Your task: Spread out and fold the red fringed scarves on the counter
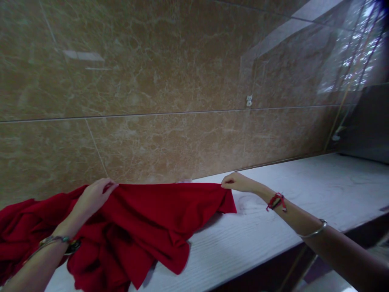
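We pinch the top edge of the red cloth (158, 211) with both hands: the grip of our left hand (94, 197) is closed on it left of centre, and the grip of our right hand (238, 181) is closed on it near the right end. Between the two, the edge runs taut and almost level, its line going left to right along the wall (170, 81). The cloth's long axis lies the same way, with a short corner dropping just past our right fingertips and pointing right and down. Below the edge, folds fan out toward us, two corners pointing down; the left part lies bunched in loose heaps.

Our left forearm rises from the lower left, over the cloth, with beaded bracelets (54, 240) at the wrist. Our right arm slants up and leftward from the lower right, wrist slightly bent, fingertips pointing left; it wears a red bracelet (277, 201) and, farther up, a bangle (314, 230).

The cloth is on the white surface (243, 227), which continues rightward to a dark box (370, 125). A small white fitting (249, 101) sits on the wall.
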`<action>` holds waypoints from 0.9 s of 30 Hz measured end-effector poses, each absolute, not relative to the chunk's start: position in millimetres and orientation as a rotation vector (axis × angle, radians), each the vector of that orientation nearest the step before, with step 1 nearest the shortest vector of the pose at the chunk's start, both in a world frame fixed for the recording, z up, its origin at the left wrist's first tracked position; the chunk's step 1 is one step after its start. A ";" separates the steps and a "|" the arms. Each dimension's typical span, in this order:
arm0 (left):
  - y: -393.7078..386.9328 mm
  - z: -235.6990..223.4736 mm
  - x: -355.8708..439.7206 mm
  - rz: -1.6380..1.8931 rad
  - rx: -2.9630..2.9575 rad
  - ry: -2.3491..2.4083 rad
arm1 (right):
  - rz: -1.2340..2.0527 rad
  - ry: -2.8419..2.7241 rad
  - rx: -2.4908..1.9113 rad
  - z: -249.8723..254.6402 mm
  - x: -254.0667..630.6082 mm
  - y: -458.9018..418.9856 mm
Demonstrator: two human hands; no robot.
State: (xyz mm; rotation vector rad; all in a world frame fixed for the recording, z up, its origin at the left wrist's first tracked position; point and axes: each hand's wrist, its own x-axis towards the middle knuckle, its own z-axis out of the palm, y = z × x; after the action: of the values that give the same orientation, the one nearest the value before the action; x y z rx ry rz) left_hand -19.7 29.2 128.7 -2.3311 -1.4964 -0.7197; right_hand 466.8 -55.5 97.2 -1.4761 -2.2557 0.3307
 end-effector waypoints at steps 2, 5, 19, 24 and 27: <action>29.8 129.1 -20.1 -0.633 -2.212 -1.565 | 0.346 -2.295 -1.528 89.6 457.3 -57.8; 28.9 117.6 -13.5 -0.364 -2.090 -1.724 | 0.354 -2.278 -1.640 69.1 436.1 -58.0; -23.8 72.1 186.3 -0.658 -3.267 -1.166 | 0.325 -2.046 -1.444 104.3 383.6 -74.9; -31.1 113.6 180.5 -1.065 -3.239 -0.948 | 0.321 -2.245 -1.634 103.5 393.4 -85.5; -42.7 144.5 173.9 -1.057 -3.133 -0.872 | 0.367 -2.462 -1.649 83.6 387.6 -77.7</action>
State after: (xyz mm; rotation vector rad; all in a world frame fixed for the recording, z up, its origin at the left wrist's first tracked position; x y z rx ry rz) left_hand 173.9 -42.7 144.5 -3.1335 -0.8722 -1.0574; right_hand 387.6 -77.7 83.6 -1.6490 -2.4622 0.3666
